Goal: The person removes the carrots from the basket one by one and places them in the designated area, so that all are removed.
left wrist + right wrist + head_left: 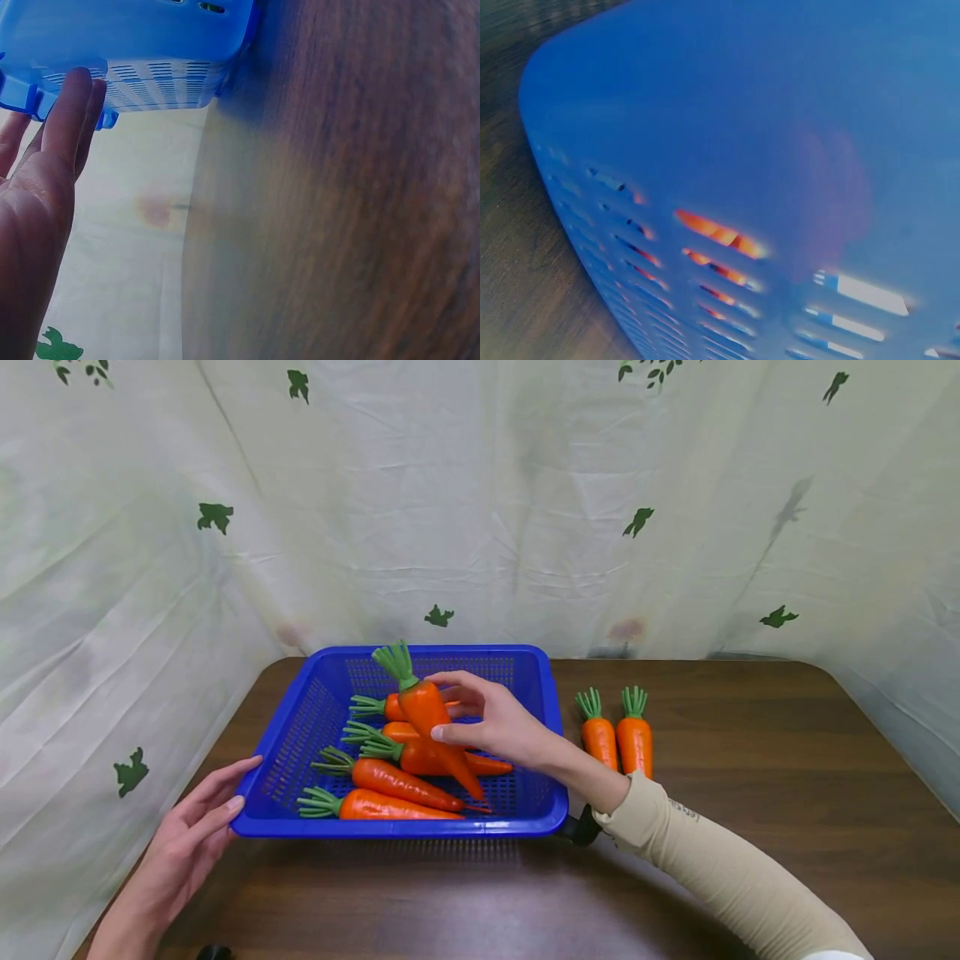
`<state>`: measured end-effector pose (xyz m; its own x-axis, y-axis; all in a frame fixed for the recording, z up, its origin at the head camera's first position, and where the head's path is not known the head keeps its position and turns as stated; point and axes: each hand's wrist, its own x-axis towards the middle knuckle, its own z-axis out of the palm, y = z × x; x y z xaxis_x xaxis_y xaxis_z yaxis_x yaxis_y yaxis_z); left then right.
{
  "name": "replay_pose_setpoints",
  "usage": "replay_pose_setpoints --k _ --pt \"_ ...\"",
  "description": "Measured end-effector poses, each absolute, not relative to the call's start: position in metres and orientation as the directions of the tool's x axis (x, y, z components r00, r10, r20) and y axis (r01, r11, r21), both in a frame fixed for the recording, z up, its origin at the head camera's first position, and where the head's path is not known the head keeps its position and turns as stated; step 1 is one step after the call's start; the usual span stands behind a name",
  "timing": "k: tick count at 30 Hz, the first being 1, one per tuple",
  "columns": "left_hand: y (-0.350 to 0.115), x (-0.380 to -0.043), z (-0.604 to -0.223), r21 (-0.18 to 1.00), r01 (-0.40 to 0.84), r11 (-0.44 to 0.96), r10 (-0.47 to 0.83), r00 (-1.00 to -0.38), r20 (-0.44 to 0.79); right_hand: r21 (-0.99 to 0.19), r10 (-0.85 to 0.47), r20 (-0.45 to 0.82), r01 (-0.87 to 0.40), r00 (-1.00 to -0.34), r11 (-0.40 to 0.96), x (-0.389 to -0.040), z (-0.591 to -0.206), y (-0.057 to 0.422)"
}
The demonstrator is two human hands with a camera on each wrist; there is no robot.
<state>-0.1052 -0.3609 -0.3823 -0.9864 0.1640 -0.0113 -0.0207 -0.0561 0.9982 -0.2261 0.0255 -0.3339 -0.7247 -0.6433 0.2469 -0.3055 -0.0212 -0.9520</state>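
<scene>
My right hand (498,720) holds an orange carrot (422,708) over the blue basket (397,828), thumb on the near side. The carrot is tilted, its green stalks up to the left and its tip down to the right. Several other carrots (401,781) lie inside the basket with their stalks to the left. At the front left corner, my left hand (183,839) grips the rim; the left wrist view shows its fingers (71,112) against the basket's outside. The basket's slotted wall (667,150) fills most of the right wrist view, which hides the right hand.
Two carrots (635,745) lie side by side on the brown wooden table (757,760), right of the basket and partly behind the right forearm. A pale curtain (480,527) with green leaf shapes hangs behind the table and along its sides. A small black object (215,952) shows at the bottom edge.
</scene>
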Motion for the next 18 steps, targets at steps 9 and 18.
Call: replay_pose_setpoints --k 9,18 --pt "-0.360 -0.104 -0.381 0.998 -0.016 -0.054 0.164 -0.986 -0.007 -0.965 -0.484 0.260 -0.207 -0.835 -0.161 -0.230 -0.325 0.035" --pt "-0.359 -0.104 -0.381 0.998 -0.009 -0.058 0.172 -0.985 0.002 -0.957 -0.390 0.234 -0.139 -0.891 -0.255 -0.230 -0.313 0.053"
